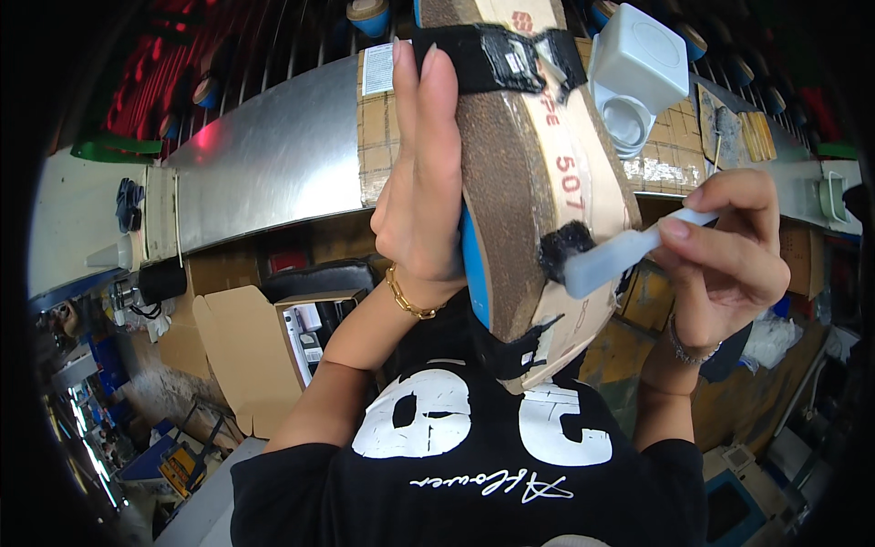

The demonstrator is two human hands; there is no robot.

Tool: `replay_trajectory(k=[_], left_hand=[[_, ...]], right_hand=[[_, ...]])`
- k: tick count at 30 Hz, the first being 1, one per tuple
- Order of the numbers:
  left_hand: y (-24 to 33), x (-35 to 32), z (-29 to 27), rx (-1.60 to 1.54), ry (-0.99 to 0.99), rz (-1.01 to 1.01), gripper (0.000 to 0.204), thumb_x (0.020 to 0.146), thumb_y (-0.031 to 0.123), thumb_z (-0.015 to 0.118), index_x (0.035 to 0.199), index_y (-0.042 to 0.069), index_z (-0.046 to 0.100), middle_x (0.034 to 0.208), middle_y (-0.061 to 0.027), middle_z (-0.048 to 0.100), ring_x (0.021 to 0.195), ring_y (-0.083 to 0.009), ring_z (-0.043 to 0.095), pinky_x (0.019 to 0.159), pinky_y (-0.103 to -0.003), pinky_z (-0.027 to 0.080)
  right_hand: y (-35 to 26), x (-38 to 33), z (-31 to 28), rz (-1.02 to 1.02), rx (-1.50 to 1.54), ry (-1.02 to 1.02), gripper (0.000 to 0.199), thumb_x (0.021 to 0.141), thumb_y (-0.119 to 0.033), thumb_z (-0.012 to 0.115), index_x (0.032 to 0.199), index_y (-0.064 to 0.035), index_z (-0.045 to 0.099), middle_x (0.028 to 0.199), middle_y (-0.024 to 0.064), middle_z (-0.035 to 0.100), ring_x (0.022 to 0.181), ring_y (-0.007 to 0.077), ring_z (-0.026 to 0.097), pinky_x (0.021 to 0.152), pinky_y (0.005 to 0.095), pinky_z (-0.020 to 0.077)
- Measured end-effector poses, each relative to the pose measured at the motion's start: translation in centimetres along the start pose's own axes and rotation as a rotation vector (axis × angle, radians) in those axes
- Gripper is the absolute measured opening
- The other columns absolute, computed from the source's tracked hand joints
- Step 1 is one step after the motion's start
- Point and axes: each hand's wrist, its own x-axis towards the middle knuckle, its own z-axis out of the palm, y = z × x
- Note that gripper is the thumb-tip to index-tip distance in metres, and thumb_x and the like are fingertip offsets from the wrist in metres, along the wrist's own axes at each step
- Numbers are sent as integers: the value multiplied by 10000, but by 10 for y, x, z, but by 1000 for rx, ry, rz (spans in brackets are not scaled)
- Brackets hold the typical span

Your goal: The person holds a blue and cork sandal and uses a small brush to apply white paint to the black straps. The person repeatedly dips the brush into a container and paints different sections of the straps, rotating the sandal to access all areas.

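Observation:
In the middle, a shoe on a blue last (499,173) is held up with its underside showing. It has a brown cork-like rim, a beige centre and black straps. My left hand (421,178) holds it by its left side, two fingers stretched along it and the rest partly hidden. Between the thumb and fingers of my right hand (725,246) is the pale handle of a brush (611,262). Its dark bristles touch the beige underside near the lower end, where a glossy film shows.
Beyond the shoe, a white plastic container with a round cup (638,68) stands on a cardboard-topped metal bench (273,146). More shoes on lasts (369,16) sit on a rack at the back. An open cardboard box (246,356) lies at lower left.

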Motion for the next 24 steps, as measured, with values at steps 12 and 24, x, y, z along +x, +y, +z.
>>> replay_trajectory(k=[12,24], left_hand=[[-6,8,7,136,182,247,691,858,181,713,1444,-74,451,1206,-242,661,978,-226,716,825,-287,586],[-15,10,15,-63,218,-44,842,723,185,877,1406,-118,489,1388,-290,560,1242,-354,611,963,-375,567]], right_hand=[[-10,4,-7,-138,-130,-129,217,555,-146,792,772,-167,787,867,62,567,803,221,506,696,346,364],[19,39,21,-22,-160,29,183,789,-53,814,971,-76,816,821,28,622,743,111,566,661,242,440]])
